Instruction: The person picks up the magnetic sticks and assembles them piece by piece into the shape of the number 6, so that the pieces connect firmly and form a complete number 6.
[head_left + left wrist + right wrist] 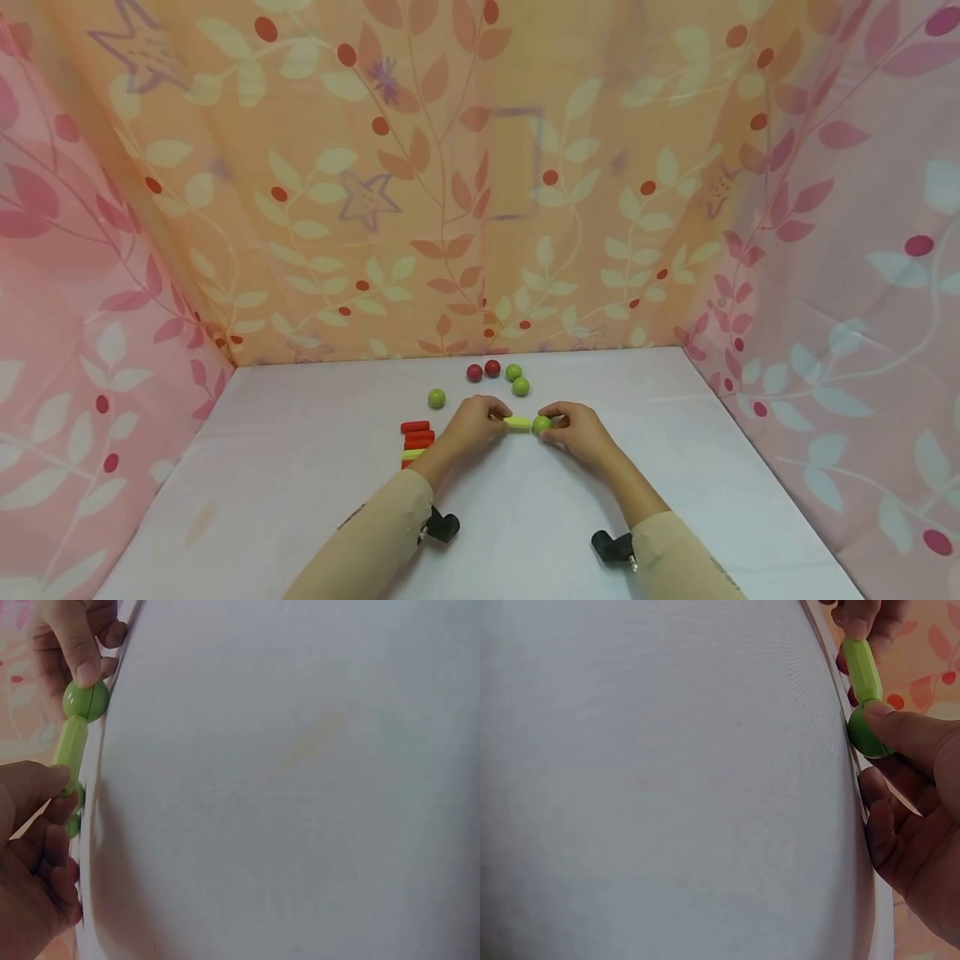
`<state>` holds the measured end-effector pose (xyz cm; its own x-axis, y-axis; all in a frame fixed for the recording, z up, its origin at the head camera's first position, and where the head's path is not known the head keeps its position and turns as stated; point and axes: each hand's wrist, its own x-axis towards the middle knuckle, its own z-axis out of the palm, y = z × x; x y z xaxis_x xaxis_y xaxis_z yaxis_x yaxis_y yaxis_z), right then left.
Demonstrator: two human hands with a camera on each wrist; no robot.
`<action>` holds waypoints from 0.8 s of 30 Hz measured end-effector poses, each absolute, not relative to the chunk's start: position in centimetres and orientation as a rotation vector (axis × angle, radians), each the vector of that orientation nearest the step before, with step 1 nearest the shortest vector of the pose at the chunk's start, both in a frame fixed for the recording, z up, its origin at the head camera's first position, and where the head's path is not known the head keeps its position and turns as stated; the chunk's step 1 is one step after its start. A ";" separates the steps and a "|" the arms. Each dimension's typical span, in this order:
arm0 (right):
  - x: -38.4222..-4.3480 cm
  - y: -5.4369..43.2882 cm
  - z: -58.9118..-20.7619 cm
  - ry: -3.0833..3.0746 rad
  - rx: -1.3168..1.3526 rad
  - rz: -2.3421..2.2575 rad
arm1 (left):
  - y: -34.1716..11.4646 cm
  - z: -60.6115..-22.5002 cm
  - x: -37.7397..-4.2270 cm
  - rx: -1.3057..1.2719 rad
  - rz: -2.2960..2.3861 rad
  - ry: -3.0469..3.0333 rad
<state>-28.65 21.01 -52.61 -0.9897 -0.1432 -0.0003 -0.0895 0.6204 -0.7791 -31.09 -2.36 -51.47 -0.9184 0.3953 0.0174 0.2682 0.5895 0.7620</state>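
My left hand (474,429) pinches one end of a light green faceted rod (71,746) between thumb and fingers. In my right hand (581,429), a green ball (86,700) with a seam line is gripped between thumb and fingertips. Rod and ball meet end to end in both wrist views, the rod's free end right at the ball. The right thumb covers part of the ball in the right wrist view. Both hands are close together over the middle of the white table (585,500).
Left of my left hand lie red rods (417,436) and a yellow-green rod (412,455), partly hidden by the forearm. Farther back sit red balls (475,372), green balls (521,386) and a lone green ball (437,398). Patterned curtains (450,183) enclose the table's back and sides.
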 end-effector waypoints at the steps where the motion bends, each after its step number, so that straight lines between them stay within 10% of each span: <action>1: -28.7 21.0 -52.6 2.772 -0.199 -1.324 | -2.3 -51.5 -31.1 0.557 1.234 2.664; 24: -28.7 21.0 -52.6 2.773 -0.186 -1.294 | -2.8 -50.9 -30.7 0.515 1.129 2.676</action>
